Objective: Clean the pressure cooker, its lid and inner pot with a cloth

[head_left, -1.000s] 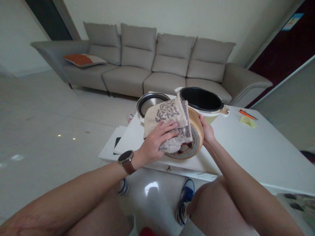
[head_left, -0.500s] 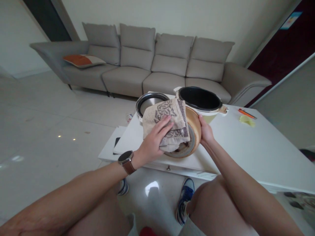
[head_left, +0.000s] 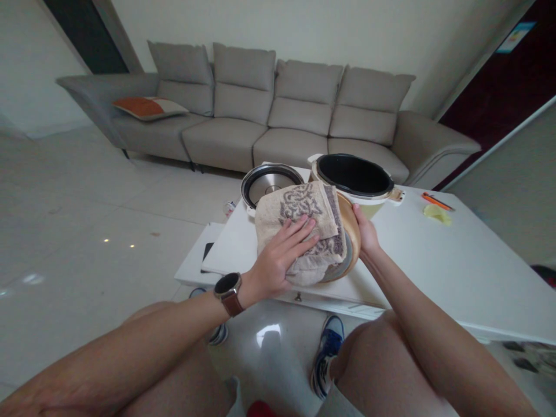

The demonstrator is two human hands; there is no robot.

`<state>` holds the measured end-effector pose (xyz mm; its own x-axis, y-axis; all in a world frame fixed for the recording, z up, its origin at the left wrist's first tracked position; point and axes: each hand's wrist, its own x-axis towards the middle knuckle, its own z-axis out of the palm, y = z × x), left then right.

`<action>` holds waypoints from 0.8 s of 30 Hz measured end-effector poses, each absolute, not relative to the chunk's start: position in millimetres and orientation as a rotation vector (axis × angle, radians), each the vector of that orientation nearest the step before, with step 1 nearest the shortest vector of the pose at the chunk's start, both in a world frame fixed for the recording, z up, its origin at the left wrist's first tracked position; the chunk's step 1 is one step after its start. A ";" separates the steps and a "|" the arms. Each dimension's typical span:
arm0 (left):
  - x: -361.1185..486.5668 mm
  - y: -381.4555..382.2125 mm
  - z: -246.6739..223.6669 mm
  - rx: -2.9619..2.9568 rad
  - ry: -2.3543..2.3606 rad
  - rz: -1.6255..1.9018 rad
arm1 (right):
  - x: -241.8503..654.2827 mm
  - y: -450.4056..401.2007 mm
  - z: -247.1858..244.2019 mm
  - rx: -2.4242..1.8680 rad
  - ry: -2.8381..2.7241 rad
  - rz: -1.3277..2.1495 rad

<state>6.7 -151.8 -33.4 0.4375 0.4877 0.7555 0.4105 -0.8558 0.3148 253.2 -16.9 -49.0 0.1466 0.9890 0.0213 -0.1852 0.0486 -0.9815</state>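
Observation:
A gold-coloured inner pot (head_left: 351, 229) is tilted above the table's front edge, its underside towards me. My right hand (head_left: 367, 231) grips its right side, thumb near the upper edge. A folded beige towel (head_left: 269, 223) with a dark pattern covers much of the pot's underside. My left hand (head_left: 282, 255), with a watch on its wrist, holds the towel pressed to the pot, fingers extended over the cloth. Behind the pot stands a white cooker body (head_left: 373, 200) with a black inside. Left of it lies a round metal lid (head_left: 264, 183), partly hidden by the towel.
The white table (head_left: 434, 260) carries an orange utility knife (head_left: 436, 201) and a pale yellow-green piece (head_left: 437, 214) at the right. A drawer knob (head_left: 298, 296) shows on its front. A grey sofa (head_left: 295, 145) with an orange-and-white cushion (head_left: 150, 108) stands behind.
My left hand and the towel have slid slightly right and down over the pot's underside, covering more of it. The pot and my right hand have shifted a little right.

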 end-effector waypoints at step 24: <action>2.7 -146.1 -32.4 2.613 1.019 1.255 | 250.8 -16.7 -53.4 -1.117 -0.824 1.224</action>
<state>2.7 -146.1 -32.4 0.4471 0.5914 0.6711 0.5350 -0.7781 0.3292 250.8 -16.7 -53.4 0.1889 0.9786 -0.0817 -0.2927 -0.0233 -0.9559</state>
